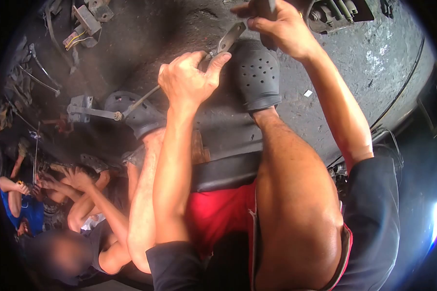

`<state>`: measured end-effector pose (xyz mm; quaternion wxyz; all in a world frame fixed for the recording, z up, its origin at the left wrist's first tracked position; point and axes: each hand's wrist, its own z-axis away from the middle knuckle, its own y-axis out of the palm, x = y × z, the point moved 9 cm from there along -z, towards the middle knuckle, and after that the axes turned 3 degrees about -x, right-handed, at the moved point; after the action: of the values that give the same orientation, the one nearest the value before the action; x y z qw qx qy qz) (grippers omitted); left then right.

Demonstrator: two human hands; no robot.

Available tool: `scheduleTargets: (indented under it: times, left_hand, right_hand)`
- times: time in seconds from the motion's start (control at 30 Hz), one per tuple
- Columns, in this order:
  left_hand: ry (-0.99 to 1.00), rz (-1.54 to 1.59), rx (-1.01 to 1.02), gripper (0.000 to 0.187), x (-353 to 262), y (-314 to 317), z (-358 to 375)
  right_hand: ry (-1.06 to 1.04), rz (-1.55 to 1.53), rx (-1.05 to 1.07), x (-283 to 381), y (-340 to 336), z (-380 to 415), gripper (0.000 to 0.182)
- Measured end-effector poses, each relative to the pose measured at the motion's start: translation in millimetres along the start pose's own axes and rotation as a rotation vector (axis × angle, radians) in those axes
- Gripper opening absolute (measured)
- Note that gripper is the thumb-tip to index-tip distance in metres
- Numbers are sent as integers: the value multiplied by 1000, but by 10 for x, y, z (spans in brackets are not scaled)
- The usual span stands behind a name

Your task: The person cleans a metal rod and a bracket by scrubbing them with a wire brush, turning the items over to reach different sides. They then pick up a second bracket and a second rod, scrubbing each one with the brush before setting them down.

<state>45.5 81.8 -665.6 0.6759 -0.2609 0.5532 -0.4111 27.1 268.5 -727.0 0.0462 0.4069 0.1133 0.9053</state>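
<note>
My left hand (pixel 188 80) is closed around a metal linkage rod (pixel 143 101), thumb pressed near its upper end. A flat plate with holes (pixel 232 37) sticks out past the thumb. At the lower left the rod meets a jointed arm, which leads to a grey bracket (pixel 80 108) beside my left shoe. My right hand (pixel 281 30) is raised at the top, just right of the plate, with its fingers wrapped round a dark tool (pixel 265 8). Part of that tool lies behind the hand and past the frame edge; I cannot tell its kind.
My grey clogs (pixel 260 72) stand on the dark, stained floor (pixel 315 116). A metal assembly (pixel 337 14) lies at the top right. Brackets, rods and a wired part (pixel 85 29) are scattered at the left. Other people sit at the lower left, one with a raised hand (pixel 78 178).
</note>
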Motion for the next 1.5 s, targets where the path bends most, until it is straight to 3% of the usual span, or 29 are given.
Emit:
scheduleTargets:
  times: [0.03, 0.07, 0.17, 0.3, 0.33, 0.43, 0.47, 0.5, 0.57, 0.6, 0.73, 0.8, 1.17, 1.27, 1.33, 1.37, 1.43, 1.47, 1.5]
  left_hand:
    - [-26, -14, 62, 57, 1, 21, -1]
    - [-54, -31, 124, 56, 14, 48, 1]
    - [-197, -194, 298, 54, 153, 181, -2]
    - [-211, -90, 174, 57, 97, 204, -88]
    - [-195, -102, 147, 54, 86, 206, -134]
    - [-238, -126, 183, 53, 70, 201, -205]
    - [-225, -145, 209, 52, 42, 204, -212]
    - [-212, -162, 234, 51, 14, 209, -224]
    - [-225, -166, 272, 55, -7, 209, -257]
    - [-237, -171, 312, 60, 1, 217, -264]
    - [-210, -184, 389, 60, -35, 245, -293]
    - [-102, -223, 309, 60, -82, 226, -322]
    - [51, -202, 277, 49, -141, 239, -361]
    - [108, -189, 261, 40, -154, 236, -369]
    - [140, -181, 253, 34, -150, 258, -388]
    - [156, -182, 273, 30, -143, 297, -399]
    - [175, -187, 294, 26, -133, 335, -391]
    - [221, -154, 230, 24, -179, 298, -382]
    - [268, -115, 166, 22, -241, 277, -371]
  right_hand:
    - [-101, -121, 71, -48, 43, -48, 18]
    - [63, 706, 1, 130, -39, 15, 23]
    - [167, 508, -105, -54, -86, 280, 23]
    - [269, 306, -217, -91, -236, 434, 24]
    - [121, 242, -236, -98, -262, 379, 27]
    - [219, 513, -191, 93, -188, 330, 28]
    - [128, 650, -225, 142, -185, 271, 33]
    - [129, 651, -224, 238, -108, 238, 33]
    - [226, 567, -284, 388, -69, 198, 13]
    - [242, 407, -321, 188, -150, 142, 14]
    - [319, 338, -355, 80, -233, 112, 16]
    - [319, 346, -361, 54, -259, 90, 16]
    - [286, 333, -395, -58, -347, 65, 15]
    - [194, 496, -361, -24, -414, 100, 17]
    - [109, 782, -378, 39, -526, 241, 37]
    - [108, 781, -377, 43, -533, 345, 37]
    - [-192, 764, -337, 285, -389, 574, 39]
    - [-62, 717, -283, 122, -413, 618, 42]
    - [-104, 803, -267, 112, -406, 670, 41]
